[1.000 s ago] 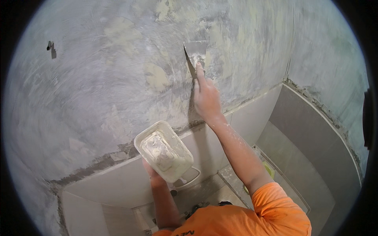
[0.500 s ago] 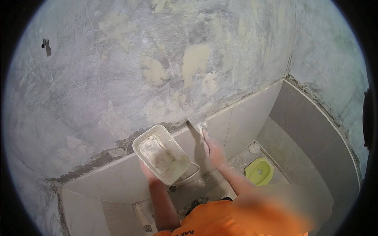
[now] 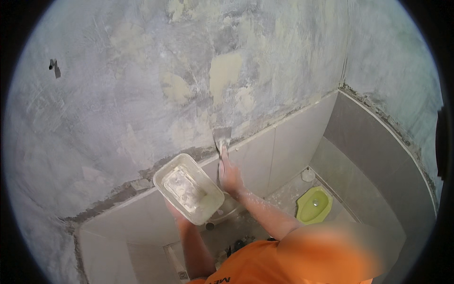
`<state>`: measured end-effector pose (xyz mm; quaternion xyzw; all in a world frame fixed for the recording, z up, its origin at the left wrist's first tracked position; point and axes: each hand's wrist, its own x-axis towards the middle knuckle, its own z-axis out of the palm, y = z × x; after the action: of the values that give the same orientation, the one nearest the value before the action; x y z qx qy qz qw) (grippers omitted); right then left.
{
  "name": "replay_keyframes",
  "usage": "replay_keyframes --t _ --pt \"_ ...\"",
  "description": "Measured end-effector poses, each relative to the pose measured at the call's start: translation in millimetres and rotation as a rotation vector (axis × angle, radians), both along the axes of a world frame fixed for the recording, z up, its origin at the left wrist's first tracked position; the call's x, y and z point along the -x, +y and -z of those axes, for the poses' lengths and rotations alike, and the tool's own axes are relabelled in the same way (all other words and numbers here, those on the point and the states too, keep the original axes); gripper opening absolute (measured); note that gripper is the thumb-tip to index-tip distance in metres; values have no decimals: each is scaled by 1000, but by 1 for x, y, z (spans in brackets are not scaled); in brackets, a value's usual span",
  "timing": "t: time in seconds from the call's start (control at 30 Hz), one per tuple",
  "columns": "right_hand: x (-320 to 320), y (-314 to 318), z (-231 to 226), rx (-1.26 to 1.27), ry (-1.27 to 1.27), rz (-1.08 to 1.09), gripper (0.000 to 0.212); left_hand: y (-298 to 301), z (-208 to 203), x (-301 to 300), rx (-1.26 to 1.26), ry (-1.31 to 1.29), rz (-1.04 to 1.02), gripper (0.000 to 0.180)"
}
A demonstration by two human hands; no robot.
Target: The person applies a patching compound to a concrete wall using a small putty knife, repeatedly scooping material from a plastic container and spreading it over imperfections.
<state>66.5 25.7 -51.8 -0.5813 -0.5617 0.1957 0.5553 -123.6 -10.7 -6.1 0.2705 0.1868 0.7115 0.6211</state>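
Note:
My left hand (image 3: 176, 211) holds a white rectangular plastic tub (image 3: 206, 209) from its lower left side; most of the fingers are hidden beneath it. Inside, whitish putty (image 3: 181, 183) is smeared over the bottom. In my right hand (image 3: 230, 177) is a putty knife (image 3: 222, 136), the fingers wrapped round its handle. Its broad blade lies at the plastered wall (image 3: 142, 102), just above the top edge of the tiles. Pale dust coats my right forearm. The tub hangs close to the tile edge, left of the knife.
Large light tiles (image 3: 294, 133) cover the lower wall, topped by a rough gap (image 3: 111, 201). A lime-green squat toilet (image 3: 314, 206) sits in the floor at the right, near a small whitish piece (image 3: 308, 174). Dark tiles (image 3: 366, 135) line the right wall. A dark fitting (image 3: 54, 66) marks the upper left wall.
My right hand has moved left and up with the putty knife, whose blade now shows flat at the wall. The tub has shifted slightly left.

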Motion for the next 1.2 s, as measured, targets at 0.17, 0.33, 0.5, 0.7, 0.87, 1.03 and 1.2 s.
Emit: replay_keyframes --t 0.17,0.33,0.5,0.7,0.87,1.03,1.2 --pt "-38 -55 26 125 -152 -138 56 0 -3 -16 14 -36 103 53" --pt "-109 -99 -52 -155 65 -84 59 -9 -30 -62 67 82 42 70" --pt "-170 -169 -117 52 290 -188 64 -30 -59 -96 -48 141 198 86" --pt "-221 -237 -106 -21 118 -273 56 -46 -75 -136 -296 309 67 93" --pt "-250 -275 -105 107 199 -323 50 -65 -76 -148 -372 434 6 106" --pt "-244 -279 -115 100 -138 -447 49 -79 -72 -146 -384 641 6 110" --pt "-212 -276 -121 93 -400 -474 48 -80 -67 -145 -368 643 -15 109"
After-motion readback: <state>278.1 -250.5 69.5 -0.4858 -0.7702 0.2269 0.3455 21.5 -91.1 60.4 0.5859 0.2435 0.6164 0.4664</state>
